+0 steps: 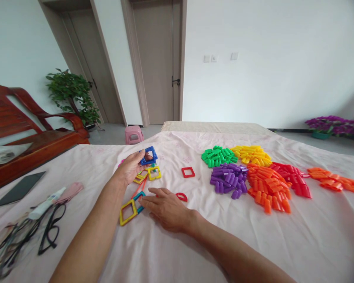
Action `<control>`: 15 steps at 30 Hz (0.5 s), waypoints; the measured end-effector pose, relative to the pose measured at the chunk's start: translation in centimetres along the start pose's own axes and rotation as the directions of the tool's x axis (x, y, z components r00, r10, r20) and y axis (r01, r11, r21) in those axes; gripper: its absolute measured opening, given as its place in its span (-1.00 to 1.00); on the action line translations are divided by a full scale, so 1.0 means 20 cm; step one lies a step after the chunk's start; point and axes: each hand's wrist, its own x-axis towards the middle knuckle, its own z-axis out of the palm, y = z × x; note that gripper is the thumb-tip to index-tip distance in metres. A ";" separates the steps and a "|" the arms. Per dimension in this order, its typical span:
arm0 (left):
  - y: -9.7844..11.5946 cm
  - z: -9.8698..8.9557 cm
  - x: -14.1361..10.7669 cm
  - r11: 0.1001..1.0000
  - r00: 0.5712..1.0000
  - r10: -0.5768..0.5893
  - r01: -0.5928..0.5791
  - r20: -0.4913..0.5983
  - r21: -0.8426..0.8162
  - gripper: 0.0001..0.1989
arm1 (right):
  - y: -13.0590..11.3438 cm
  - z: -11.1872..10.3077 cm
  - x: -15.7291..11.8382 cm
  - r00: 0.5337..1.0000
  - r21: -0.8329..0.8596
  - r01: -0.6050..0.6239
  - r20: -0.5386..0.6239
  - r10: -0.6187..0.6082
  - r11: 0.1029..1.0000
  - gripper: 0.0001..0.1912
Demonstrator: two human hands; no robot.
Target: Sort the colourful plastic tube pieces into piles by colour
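Note:
My left hand (131, 166) is raised a little and grips blue square frames (149, 156), which look stacked. Below and beside it lie yellow frames (154, 173) with open centres. My right hand (168, 208) rests low over the cloth, its fingertips touching a teal frame (140, 196). Against the teal frame lies a yellow square frame (128, 212). A red square frame (188, 172) is flat on the cloth further back. Just beyond my right hand sits a red rounded piece (181, 197), partly hidden by the hand.
Piles of green (219, 156), yellow (251, 154), purple (229, 180), orange (268, 188) and red (293, 179) plastic pieces lie to the right. Glasses (51, 230), a white tube (46, 203) and a dark tablet (19, 189) are at the left.

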 end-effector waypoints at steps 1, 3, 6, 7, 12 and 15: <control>-0.02 0.00 0.00 1.000 1.000 -0.005 0.005 0.015 0.000 -0.79 | -0.01 0.01 0.01 1.000 -0.027 -0.003 0.014 0.004 1.000 -0.55; -0.04 0.01 0.01 1.000 0.999 -0.010 0.010 0.040 -0.006 -0.77 | -0.01 0.02 0.01 0.999 -0.073 -0.026 0.028 0.028 0.997 -0.62; -0.07 0.02 0.02 0.999 0.998 -0.028 0.030 0.053 -0.032 -0.76 | 0.00 0.02 0.00 0.998 -0.119 -0.028 0.046 0.034 0.992 -0.80; -0.08 0.02 0.02 0.998 0.998 -0.041 0.043 0.051 -0.041 -0.77 | 0.01 0.02 0.00 0.998 -0.117 -0.021 0.048 0.027 0.993 -0.83; -0.11 0.03 0.02 0.992 0.995 -0.094 0.096 0.031 -0.082 -0.84 | 0.07 0.05 -0.02 0.955 0.287 -0.197 -0.161 0.250 0.937 -0.72; -0.17 0.04 0.04 0.993 0.994 -0.092 0.096 0.065 -0.075 -0.80 | 0.15 0.05 -0.02 0.753 0.752 -0.253 -0.242 0.612 0.608 -0.68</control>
